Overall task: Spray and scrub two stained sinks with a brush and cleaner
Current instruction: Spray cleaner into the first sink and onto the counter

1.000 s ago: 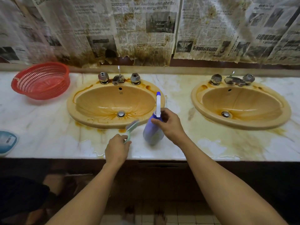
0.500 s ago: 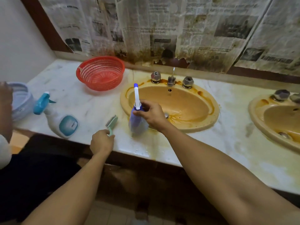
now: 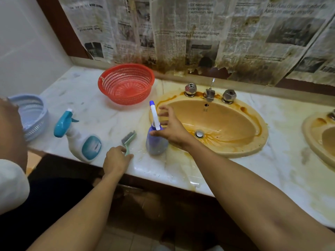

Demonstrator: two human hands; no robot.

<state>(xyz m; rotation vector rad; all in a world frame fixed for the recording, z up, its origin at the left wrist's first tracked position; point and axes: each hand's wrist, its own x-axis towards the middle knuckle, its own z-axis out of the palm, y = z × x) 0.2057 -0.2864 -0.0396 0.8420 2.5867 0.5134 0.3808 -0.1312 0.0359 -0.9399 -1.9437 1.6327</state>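
The person is standing at the marble counter (image 3: 108, 115) with both stained sinks not yet scrubbed: orange streaks are running down the near sink (image 3: 230, 124) toward its drain, and the second sink (image 3: 315, 134) is showing only its edge at the far right. This appears to be the set-up step, with tools being sorted before any cleaner goes on.

The left hand (image 3: 117, 159) is curling its fingers round the handle end of the green scrub brush (image 3: 129, 140), whose bristled head is pointing away across the counter. The right hand (image 3: 172, 127) is hovering with fingers spread wide and grasping nothing, its thumb right at the shoulder of the purple cleaner bottle (image 3: 156, 142); whether it is touching cannot be told. That bottle is standing upright on the counter just beside the near sink's front-left rim, its long white nozzle (image 3: 155, 115) tilting up. A white trigger spray bottle (image 3: 79, 142) with a teal head is sitting just left of the brush, and a red basket (image 3: 126, 84) is sitting further back.

The next move is probably calling for one cleaner to be picked up and aimed into the near sink, wetting the stains around the drain and under the faucet (image 3: 210, 93), with the brush following.
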